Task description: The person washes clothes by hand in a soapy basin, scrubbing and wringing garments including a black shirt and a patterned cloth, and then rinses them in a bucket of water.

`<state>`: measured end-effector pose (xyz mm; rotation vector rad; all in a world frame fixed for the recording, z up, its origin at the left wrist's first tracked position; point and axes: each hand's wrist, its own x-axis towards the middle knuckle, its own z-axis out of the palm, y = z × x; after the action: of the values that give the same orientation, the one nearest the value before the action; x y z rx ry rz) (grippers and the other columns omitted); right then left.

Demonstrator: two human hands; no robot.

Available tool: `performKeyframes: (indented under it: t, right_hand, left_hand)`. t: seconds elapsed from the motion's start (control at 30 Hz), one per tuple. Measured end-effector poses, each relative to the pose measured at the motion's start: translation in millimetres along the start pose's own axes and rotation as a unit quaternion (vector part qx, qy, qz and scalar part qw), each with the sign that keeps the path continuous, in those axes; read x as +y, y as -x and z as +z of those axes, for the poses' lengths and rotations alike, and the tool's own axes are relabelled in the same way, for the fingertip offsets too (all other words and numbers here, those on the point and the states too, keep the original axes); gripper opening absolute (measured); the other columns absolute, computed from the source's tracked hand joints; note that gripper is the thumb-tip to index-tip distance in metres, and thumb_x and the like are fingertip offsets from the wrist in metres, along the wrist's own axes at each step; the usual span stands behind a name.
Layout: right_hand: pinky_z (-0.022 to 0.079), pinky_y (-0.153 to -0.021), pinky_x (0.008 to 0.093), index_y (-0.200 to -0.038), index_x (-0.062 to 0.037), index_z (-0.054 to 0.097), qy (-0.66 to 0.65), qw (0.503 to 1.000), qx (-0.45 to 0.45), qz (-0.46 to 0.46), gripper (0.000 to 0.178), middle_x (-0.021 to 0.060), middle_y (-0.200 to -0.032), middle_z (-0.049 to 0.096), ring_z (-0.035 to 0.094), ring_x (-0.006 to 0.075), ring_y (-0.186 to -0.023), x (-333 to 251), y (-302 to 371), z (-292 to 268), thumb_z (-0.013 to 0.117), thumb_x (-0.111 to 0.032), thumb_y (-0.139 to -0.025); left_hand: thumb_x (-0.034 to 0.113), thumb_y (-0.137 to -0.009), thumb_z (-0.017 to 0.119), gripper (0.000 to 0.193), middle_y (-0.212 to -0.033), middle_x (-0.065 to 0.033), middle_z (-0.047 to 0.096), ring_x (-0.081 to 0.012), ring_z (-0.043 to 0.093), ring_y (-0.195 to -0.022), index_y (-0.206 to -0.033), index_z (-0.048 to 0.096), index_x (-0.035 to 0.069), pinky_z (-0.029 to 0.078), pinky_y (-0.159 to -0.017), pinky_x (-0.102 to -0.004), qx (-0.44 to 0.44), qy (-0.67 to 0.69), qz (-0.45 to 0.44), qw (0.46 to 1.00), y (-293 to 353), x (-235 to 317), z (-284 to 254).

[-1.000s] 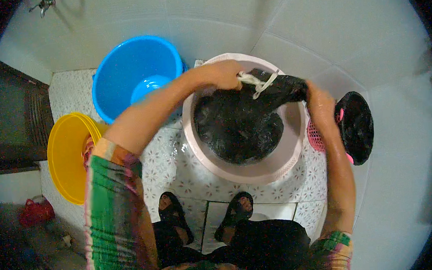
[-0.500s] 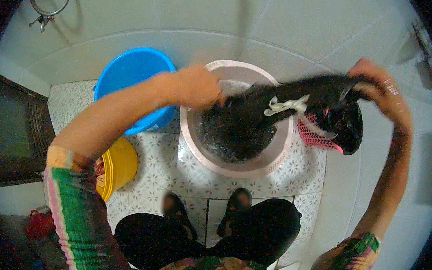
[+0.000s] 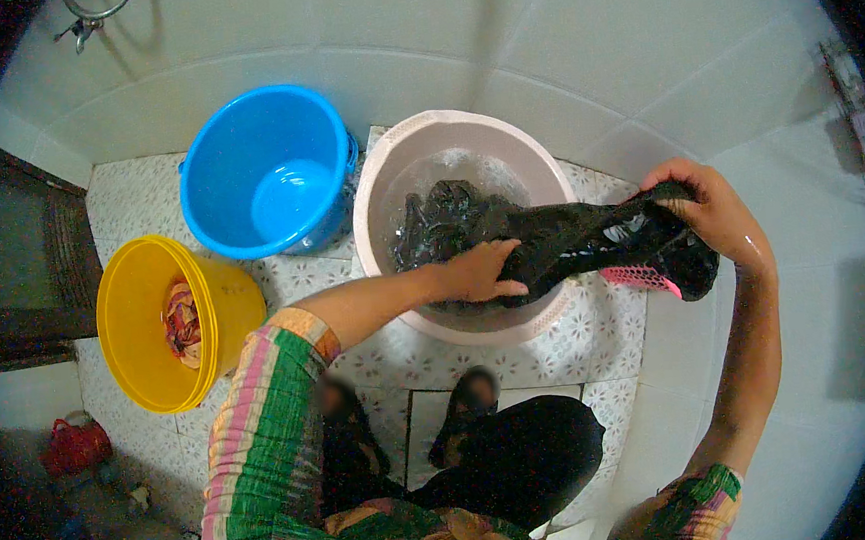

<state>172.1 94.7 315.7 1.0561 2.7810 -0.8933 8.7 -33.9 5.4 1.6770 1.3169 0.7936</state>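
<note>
Left hand (image 3: 478, 273) now lower, centre frame, thumb spread on black cloth (image 3: 575, 228), grip unclear; right hand (image 3: 728, 217), right of frame, pinches end: length spans both.

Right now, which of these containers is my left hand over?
The pale pink tub: your left hand touches the dark cloth there. The blue bucket and yellow bucket stand farther left.

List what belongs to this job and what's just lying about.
Belongs:
wet black cloth: left hand touching, right hand holding
round pale pink plastic basin

Seemingly lying about:
round blue plastic bucket
yellow plastic bucket with reddish cloth
pink mesh basket
</note>
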Motion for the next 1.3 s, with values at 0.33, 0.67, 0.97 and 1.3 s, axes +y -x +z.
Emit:
performKeyframes:
  t: [0.33, 0.67, 0.97, 1.3]
  right_hand:
    - [0.046, -0.073, 0.0240, -0.095, -0.0009, 0.058, -0.006, 0.999, -0.025, 0.045, 0.017, 0.0016, -0.084, 0.060, 0.056, 0.0104, -0.082, -10.6, -6.6, 3.8, 0.060, 0.001, -0.078]
    - [0.054, -0.062, 0.0381, -0.106, -0.0010, 0.052, -0.397, 0.879, 0.094, 0.245, 0.028, 0.0131, -0.087, 0.060, 0.059, 0.0252, -0.076, 93.9, 4.6, 14.9, 0.053, -0.007, -0.078]
    - [0.037, -0.058, 0.0204, -0.113, -0.0103, 0.055, -0.245, 0.946, 0.175, 0.117, 0.034, -0.0018, -0.088, 0.057, 0.047, 0.0088, -0.070, 12.2, -4.4, -65.6, 0.053, -0.018, -0.080]
    - [0.039, -0.057, 0.0235, -0.123, -0.0069, 0.051, -0.126, 0.958, 0.256, 0.035, 0.044, -0.0001, -0.085, 0.058, 0.049, 0.0095, -0.068, 16.2, -5.6, -86.3, 0.047, -0.026, -0.084]
  left_hand:
    - [0.004, -0.075, 0.052, 0.036, -0.098, -0.0246, 0.058, -0.0391, 0.057, -0.095, -0.111, 0.050, 0.003, 0.044, -0.081, -0.0464, 0.152, -0.114, -0.065, 0.980, 3.3, -11.8, -35.0]
    - [0.009, -0.075, 0.056, 0.027, -0.088, -0.0137, 0.067, -0.0247, 0.063, -0.080, -0.099, 0.067, 0.007, 0.049, -0.073, -0.0355, 0.263, -0.186, -0.072, 0.944, 15.0, 125.5, -285.1]
    - [0.022, -0.086, 0.054, 0.037, -0.105, -0.0127, 0.062, -0.0322, 0.060, -0.094, -0.120, 0.052, 0.007, 0.048, -0.087, -0.0460, 0.258, 0.041, -0.191, 0.946, 79.6, 169.8, -335.0]
    - [0.019, -0.082, 0.053, 0.029, -0.096, -0.0092, 0.062, -0.0204, 0.061, -0.083, -0.107, 0.056, 0.004, 0.051, -0.077, -0.0336, 0.254, 0.279, -0.012, 0.926, 76.8, 155.6, -348.6]
